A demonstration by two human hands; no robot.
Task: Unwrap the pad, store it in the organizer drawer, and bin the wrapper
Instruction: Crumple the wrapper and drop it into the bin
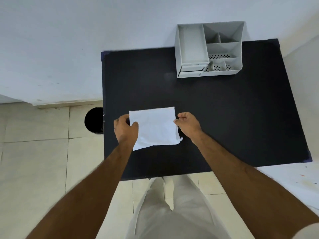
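Observation:
A white wrapped pad (pixel 155 128) is held flat over the near middle of the black table (pixel 224 109). My left hand (pixel 125 128) pinches its left edge, thumb on top. My right hand (pixel 187 124) pinches its right edge. A torn flap of wrapper sticks out at the lower right corner. I cannot tell the pad apart from the wrapper. The grey organizer (pixel 208 49) stands at the table's far right, its small drawers (pixel 191 69) at the front left looking shut. A black bin (pixel 94 120) sits on the floor against the table's left edge.
A white wall runs behind the table and to the left. Pale floor tiles lie to the left and below. My legs in light trousers stand at the table's near edge. A white surface with small marks adjoins the table at lower right.

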